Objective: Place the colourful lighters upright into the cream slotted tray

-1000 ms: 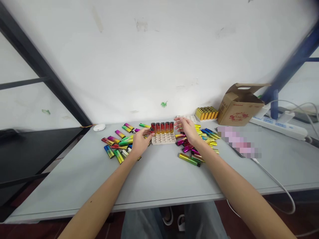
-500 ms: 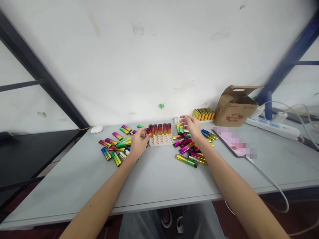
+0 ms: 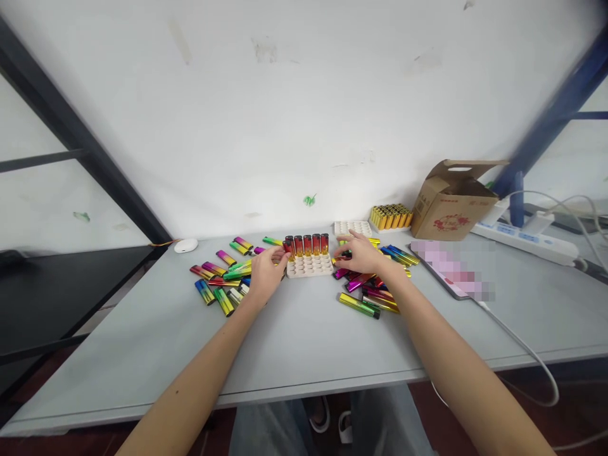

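My left hand point(image 3: 266, 272) is closed, thumb and fingers pinching a red-and-gold lighter point(image 3: 287, 249) upright at the left end of a pale tray with round holes point(image 3: 310, 268). Several red lighters point(image 3: 308, 245) stand in that tray's back row; the holes in front of them show bare. On the tray's right, my right hand point(image 3: 358, 254) has its fingers apart and curved down over a pile of shiny multicoloured lighters point(image 3: 363, 282). Its fingertips are near or touching a lighter there, partly hidden by the hand. Another loose pile of lighters point(image 3: 221, 269) lies beside my left hand.
Behind the right pile is a second pale holed tray point(image 3: 351, 228). A tray full of yellow lighters point(image 3: 392, 218) stands beside an open cardboard box point(image 3: 451, 209). Farther right are a phone point(image 3: 441, 269) on a cable and a power strip point(image 3: 527, 242). A white case point(image 3: 185, 246) sits at back left.
My right hand has come down and slightly left, from above the right pile to its lighters near the tray. My left hand has brought its lighter to the left end of the row.
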Motion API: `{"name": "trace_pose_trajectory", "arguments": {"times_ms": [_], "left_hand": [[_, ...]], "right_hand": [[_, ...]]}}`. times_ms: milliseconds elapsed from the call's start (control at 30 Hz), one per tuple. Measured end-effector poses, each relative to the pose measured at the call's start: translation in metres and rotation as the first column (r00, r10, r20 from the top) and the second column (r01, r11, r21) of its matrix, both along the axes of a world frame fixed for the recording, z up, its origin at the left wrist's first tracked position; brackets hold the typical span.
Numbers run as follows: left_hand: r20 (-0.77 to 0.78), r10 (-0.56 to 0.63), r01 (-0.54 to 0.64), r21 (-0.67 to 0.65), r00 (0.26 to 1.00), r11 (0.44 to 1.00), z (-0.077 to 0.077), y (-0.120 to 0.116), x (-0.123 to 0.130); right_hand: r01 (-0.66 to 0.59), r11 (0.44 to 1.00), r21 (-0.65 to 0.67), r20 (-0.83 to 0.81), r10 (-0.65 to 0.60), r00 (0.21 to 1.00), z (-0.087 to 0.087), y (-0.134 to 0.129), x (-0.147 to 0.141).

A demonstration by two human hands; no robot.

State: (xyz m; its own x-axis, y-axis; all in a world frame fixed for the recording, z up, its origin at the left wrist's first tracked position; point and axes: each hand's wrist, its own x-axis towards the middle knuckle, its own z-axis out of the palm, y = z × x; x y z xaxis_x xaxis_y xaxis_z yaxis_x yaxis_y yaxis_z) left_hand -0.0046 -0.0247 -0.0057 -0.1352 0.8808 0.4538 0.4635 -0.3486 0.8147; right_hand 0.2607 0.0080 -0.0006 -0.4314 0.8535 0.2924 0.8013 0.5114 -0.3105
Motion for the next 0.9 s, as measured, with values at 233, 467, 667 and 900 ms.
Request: {"name": "trace_pose_trajectory", "arguments": {"times_ms": [233, 467, 667, 900], "left_hand": [[-0.182, 0.017, -0.024, -0.038, 0.983, 0.999, -0.002, -0.001, 0.001], [-0.203, 0.016, -0.016, 0.004, 0.979, 1.000, 0.001, -0.006, -0.001], [-0.330, 0.052, -0.052, 0.009, 0.943, 0.999, 0.005, -0.009, 0.000], [-0.376, 0.088, -0.065, 0.075, 0.923, 0.995, 0.006, -0.014, 0.004]], "right_hand": [[-0.011, 1.000, 0.012, 0.007, 0.011, 1.000, -0.002, 0.000, -0.007], [0.041, 0.999, -0.019, -0.312, -0.045, 0.949, 0.013, -0.002, -0.004], [0.115, 0.984, -0.133, -0.649, -0.175, 0.740, 0.012, 0.003, -0.006], [-0.031, 0.947, -0.319, -0.849, -0.270, 0.454, 0.023, -0.002, -0.013]]}}
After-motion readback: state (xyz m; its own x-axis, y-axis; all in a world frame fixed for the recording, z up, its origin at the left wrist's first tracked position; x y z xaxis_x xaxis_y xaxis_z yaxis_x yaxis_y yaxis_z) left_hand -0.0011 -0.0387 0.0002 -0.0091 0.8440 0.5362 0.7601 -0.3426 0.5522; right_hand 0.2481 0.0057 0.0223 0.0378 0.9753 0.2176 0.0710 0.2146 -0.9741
